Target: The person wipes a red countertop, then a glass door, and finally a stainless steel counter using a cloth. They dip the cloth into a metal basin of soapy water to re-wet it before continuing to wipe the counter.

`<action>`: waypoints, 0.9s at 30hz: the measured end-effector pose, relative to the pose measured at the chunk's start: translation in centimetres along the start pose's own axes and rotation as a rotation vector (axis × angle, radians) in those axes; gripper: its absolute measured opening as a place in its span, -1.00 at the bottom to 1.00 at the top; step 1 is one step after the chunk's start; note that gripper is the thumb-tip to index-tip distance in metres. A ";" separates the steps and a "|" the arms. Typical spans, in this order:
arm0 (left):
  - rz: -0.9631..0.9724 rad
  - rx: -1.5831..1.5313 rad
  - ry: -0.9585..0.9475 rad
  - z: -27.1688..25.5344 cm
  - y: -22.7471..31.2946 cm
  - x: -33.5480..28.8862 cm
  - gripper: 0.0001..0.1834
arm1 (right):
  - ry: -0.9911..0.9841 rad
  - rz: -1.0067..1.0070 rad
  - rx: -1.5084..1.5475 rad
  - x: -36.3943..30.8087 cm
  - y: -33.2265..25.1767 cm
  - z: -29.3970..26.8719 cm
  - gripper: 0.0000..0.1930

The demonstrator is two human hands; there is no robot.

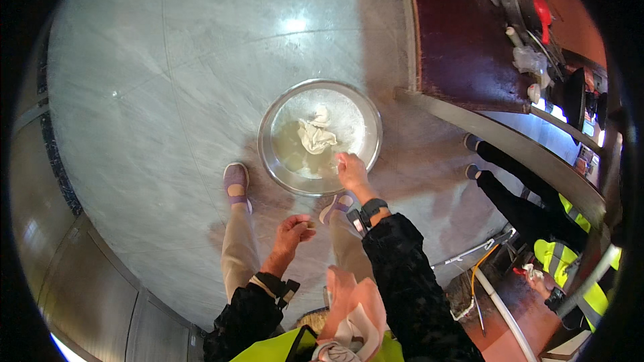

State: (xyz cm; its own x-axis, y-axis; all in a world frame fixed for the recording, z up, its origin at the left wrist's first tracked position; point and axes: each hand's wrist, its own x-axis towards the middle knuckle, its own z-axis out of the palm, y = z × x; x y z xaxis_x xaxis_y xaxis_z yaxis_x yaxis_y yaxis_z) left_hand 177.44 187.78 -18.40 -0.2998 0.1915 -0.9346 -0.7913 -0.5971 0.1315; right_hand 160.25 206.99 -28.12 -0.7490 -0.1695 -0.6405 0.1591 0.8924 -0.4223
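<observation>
Here, a person in dark sleeves stands over a round metal basin (266, 151) on the grey floor (201, 60), where 1 crumpled off-white cloth (315, 139) lies in shallow, cloudy water (287, 145), near the middle and apart from both hands. The right hand (352, 173) hangs over the basin's near right side, its fingers curled in; I cannot tell whether they close on anything. The left hand (290, 236) is outside the basin, its fingers bent toward the thumb, and whatever may sit between them is too small to make out. The work looks partway along to me: the cloth is already in the water, but neither lifted out nor spread flat. How much is left, I cannot judge. At right, a co-worker in a yellow vest (555, 258) holds something white.
</observation>
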 end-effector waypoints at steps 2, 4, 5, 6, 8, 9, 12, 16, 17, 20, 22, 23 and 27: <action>-0.048 0.006 0.036 -0.2 -0.4 0.8 -0.73 | 0.006 -0.064 0.029 3.5 0.4 2.3 -0.73; -0.109 -0.027 0.091 -0.3 -0.2 1.5 -0.68 | 0.040 -0.115 0.020 6.6 0.2 4.6 -0.69; -0.032 -0.126 -0.010 -0.3 0.0 1.8 -0.68 | 0.073 -0.150 0.002 7.8 0.1 5.7 -0.66; 0.002 -0.200 -0.050 0.0 0.3 1.8 -0.68 | 0.095 -0.168 -0.015 8.8 -0.2 6.8 -0.63; 0.033 -0.318 -0.165 0.1 1.2 2.4 -0.68 | 0.119 -0.144 -0.050 10.9 -0.9 9.3 -0.60; 0.024 -0.326 -0.129 0.1 1.7 2.3 -0.68 | 0.075 -0.058 -0.090 11.3 -1.2 10.5 -0.58; 0.014 -0.344 -0.006 0.3 3.1 1.6 -0.70 | 0.019 0.015 -0.090 11.1 -1.9 13.0 -0.58; -0.034 -0.291 0.110 1.5 4.1 1.8 -0.73 | -0.166 -0.013 0.069 7.9 -1.5 12.2 -0.64; -0.023 -0.286 0.083 1.7 4.2 2.1 -0.74 | -0.166 0.016 0.186 7.1 -1.2 11.5 -0.65; -0.037 -0.246 -0.012 2.2 4.5 2.6 -0.69 | -0.097 0.124 0.490 6.3 1.3 8.8 -0.68; -0.060 -0.243 -0.015 2.3 4.7 2.7 -0.69 | 0.003 0.288 0.485 7.7 3.5 7.1 -0.58; -0.073 -0.241 -0.014 2.4 4.9 2.8 -0.69 | 0.046 0.420 0.463 8.5 4.2 6.9 -0.52; -0.097 -0.220 0.038 3.7 6.1 2.3 -0.70 | 0.375 0.162 0.016 9.8 4.0 8.1 -0.27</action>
State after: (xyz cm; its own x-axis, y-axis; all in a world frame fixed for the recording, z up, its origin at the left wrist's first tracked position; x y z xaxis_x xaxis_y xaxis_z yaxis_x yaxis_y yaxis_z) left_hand 169.93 187.50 -18.54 -0.2049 0.2290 -0.9516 -0.6788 -0.7337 -0.0304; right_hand 158.75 205.49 -41.27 -0.8957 0.1399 -0.4221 0.3023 0.8878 -0.3470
